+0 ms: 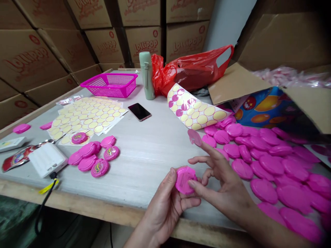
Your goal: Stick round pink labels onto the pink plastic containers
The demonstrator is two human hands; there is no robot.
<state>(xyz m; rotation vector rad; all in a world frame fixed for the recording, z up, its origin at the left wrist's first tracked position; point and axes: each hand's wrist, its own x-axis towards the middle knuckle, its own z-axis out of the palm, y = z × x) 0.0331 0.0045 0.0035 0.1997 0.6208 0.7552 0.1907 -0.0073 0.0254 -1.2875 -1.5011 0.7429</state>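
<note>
Now, pink disc (185,179) in left hand (162,210)

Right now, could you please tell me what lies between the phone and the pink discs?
In the head view, a curled sheet of round yellow and pink stickers lies there.

Smartphone (139,112), sage-green flask (147,75), red plastic bag (192,70), pink basket (113,91), stacked Lollipop cartons (104,41).

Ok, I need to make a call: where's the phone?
In the head view, the smartphone lies on the table, right of the yellow sticker sheets and left of the curled sticker sheet.
</note>
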